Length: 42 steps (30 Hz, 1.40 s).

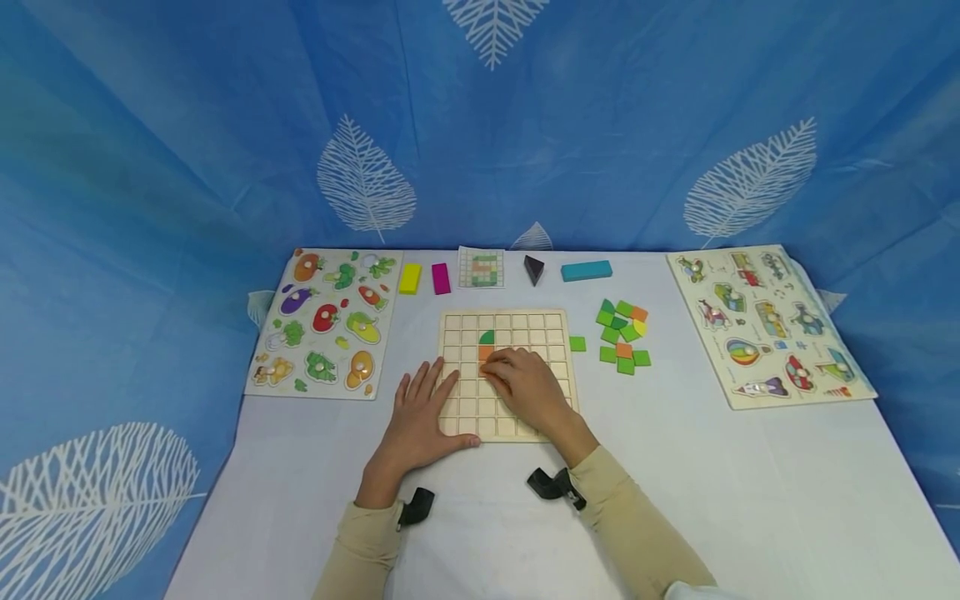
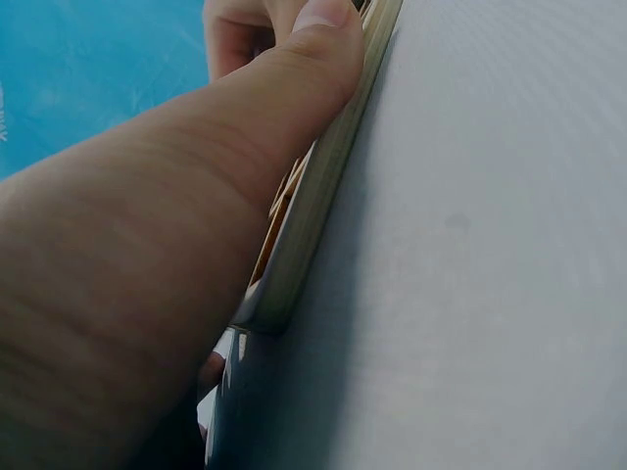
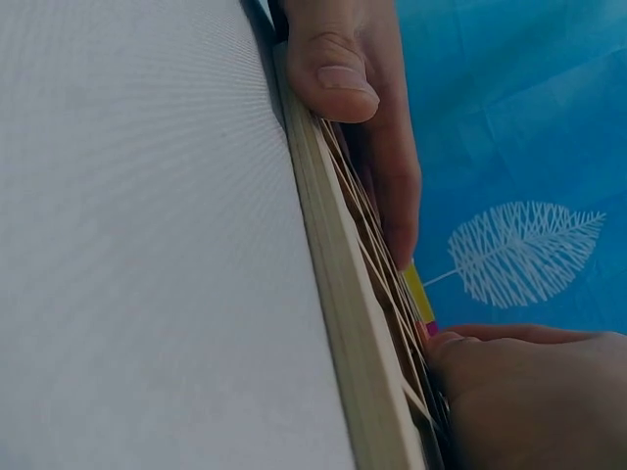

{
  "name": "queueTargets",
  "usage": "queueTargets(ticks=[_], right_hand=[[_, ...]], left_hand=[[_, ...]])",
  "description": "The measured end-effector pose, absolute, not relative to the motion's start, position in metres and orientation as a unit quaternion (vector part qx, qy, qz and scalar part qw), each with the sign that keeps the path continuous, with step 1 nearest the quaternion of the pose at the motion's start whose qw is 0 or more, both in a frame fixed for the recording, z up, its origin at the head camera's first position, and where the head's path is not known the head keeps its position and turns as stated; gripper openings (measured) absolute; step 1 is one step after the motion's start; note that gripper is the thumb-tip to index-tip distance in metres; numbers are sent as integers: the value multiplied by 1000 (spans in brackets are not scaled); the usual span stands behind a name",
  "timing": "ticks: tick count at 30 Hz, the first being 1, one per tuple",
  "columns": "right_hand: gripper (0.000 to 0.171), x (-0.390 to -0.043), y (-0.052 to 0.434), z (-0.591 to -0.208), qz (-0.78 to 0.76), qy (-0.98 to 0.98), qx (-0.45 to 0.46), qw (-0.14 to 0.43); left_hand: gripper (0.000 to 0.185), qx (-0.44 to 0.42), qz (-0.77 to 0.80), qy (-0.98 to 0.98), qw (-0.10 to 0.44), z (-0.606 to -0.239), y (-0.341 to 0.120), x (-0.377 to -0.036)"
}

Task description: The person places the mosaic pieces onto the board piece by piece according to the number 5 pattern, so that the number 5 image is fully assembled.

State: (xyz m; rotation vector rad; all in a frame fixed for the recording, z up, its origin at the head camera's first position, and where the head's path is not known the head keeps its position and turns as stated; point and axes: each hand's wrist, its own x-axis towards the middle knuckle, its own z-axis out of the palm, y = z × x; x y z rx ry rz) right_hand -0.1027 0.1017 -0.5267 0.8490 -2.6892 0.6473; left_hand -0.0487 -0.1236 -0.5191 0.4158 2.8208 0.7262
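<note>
A wooden grid board (image 1: 465, 406) lies in front of me. One of its squares holds a green tile with a rounded corner (image 1: 487, 337), and an orange square tile (image 1: 486, 352) sits just below that. My right hand (image 1: 527, 392) is over the board's middle, its thumb and fingertips pinching another orange tile (image 1: 483, 367), mostly covered by the fingers. Spread across the board's left front corner, my left hand (image 1: 418, 418) rests with straight fingers on the left edge and the thumb (image 2: 318, 49) along the front edge.
Green, orange and yellow tiles (image 1: 625, 366) lie right of the board, with one green tile (image 1: 577, 343) by its edge. Behind stand a pattern card (image 1: 482, 269), yellow (image 1: 410, 278), magenta (image 1: 441, 279), black (image 1: 534, 269) and teal blocks (image 1: 587, 271). Picture puzzles flank it, vegetables (image 1: 341, 321) left, vehicles (image 1: 765, 333) right.
</note>
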Motion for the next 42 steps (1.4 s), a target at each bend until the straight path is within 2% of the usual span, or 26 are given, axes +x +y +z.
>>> queueTargets(ticks=[22,32,37,42], right_hand=[[23,-99,104,-531,195,-924,301,133],[21,-96,112,-529,185,-928,294,137],[21,-95,128,-529,195,-929,279,146],[20,-96,168,-531,229,-931,222,179]], left_hand=[[112,140,240,956,93,-519,-124,-49],[112,141,246,954,94,-521,-123,-48],[112,139,247,954,92,-521,-123,-48],[113,140,251,953,94,-520,-123,-48]])
